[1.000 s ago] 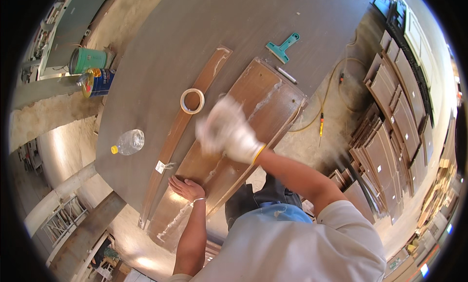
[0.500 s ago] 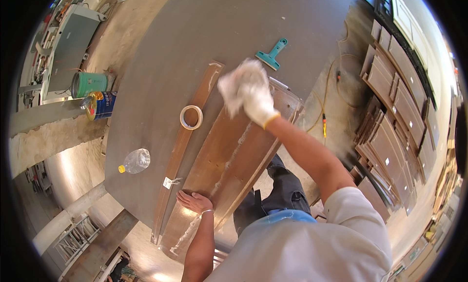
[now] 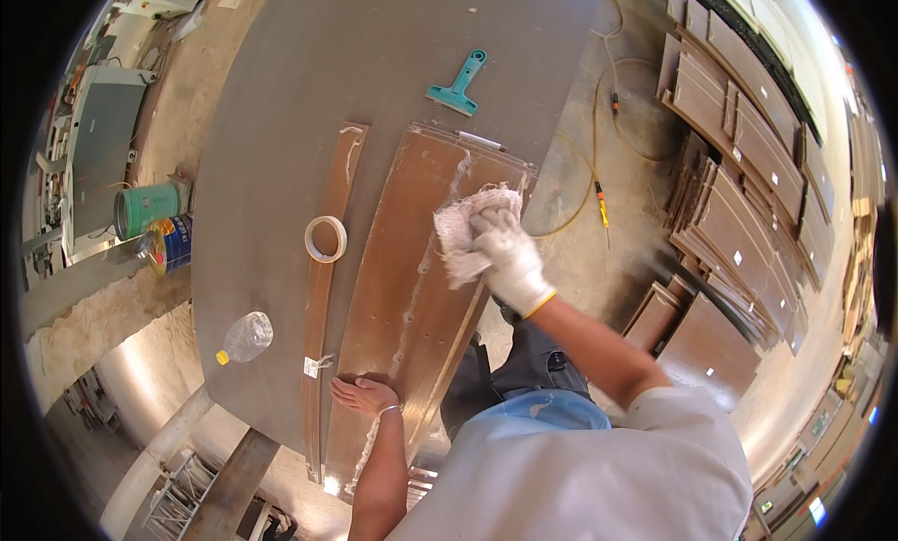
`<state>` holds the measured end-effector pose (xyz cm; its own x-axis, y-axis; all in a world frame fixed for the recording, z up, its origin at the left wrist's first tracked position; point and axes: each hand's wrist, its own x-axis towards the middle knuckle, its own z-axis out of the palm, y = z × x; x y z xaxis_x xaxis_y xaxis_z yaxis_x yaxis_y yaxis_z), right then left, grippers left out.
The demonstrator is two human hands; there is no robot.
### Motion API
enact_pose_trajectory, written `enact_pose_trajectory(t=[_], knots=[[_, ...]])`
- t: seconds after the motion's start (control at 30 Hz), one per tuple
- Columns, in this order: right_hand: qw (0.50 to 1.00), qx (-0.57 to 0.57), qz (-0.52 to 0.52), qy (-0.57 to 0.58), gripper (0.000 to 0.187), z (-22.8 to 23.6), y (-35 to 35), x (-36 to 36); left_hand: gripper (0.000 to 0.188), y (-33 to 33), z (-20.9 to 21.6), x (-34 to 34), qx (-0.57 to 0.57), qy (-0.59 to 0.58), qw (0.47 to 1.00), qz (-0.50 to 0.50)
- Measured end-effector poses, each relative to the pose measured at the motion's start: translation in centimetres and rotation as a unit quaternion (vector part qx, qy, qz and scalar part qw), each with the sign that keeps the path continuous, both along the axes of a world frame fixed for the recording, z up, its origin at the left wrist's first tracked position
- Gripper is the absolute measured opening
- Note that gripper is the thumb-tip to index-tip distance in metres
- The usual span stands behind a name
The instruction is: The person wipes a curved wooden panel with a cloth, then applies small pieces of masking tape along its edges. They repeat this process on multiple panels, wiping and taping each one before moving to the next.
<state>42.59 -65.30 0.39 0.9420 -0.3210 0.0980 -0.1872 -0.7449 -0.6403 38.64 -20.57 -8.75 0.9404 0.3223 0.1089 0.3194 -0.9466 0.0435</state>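
A brown wooden panel (image 3: 398, 260) lies along the dark worktable (image 3: 281, 120), streaked with pale residue. My right hand (image 3: 510, 260), in a white glove, presses a crumpled white rag (image 3: 460, 230) onto the panel's right edge. My bare left hand (image 3: 363, 393) lies flat on the panel's near end, fingers spread. A narrow brown strip (image 3: 323, 288) runs alongside the panel on its left, with a roll of tape (image 3: 325, 238) resting on it.
A teal-handled scraper (image 3: 458, 85) lies beyond the panel. A clear plastic bottle (image 3: 245, 337) sits near the table's left edge. Two cans (image 3: 154, 225) stand on a ledge at left. Stacked brown panels (image 3: 739, 195) and a yellow hose (image 3: 599, 139) are on the floor at right.
My right hand with the rag swept to the panel's far end, then came back toward me to its right edge. My left hand stayed planted on the near end.
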Motion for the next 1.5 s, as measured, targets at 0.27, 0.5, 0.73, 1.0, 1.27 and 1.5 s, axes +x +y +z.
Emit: enact_pose_trajectory(t=[0.27,0.5,0.73,1.0,1.27,1.5], knots=[[0.98,0.033,0.197,0.021,0.03,-4.9,5.4,-8.5,0.073,0.6,0.2,0.1,0.007,0.018,1.0,0.0],[0.768,0.414,-0.431,-0.229,0.025,-0.2,-13.1,-3.8,0.072,0.8,-0.4,-0.2,0.005,0.007,1.0,-0.009],[0.996,0.039,-0.079,-0.029,0.027,-2.3,-0.8,-4.8,0.064,-3.0,2.9,4.3,-0.001,0.055,0.998,-0.045],[0.807,0.532,-0.162,0.2,0.019,-2.5,4.3,-17.8,0.054,-30.4,6.3,12.6,-0.286,0.111,0.805,-0.508],[0.254,0.876,-0.409,0.042,0.059,-5.2,2.1,-22.3,0.039,-45.0,5.3,12.8,-0.219,0.124,0.799,-0.547],[0.308,0.87,-0.382,-0.042,0.059,-5.9,4.2,-22.2,0.012,-45.9,4.3,14.2,-0.281,0.153,0.8,-0.508]])
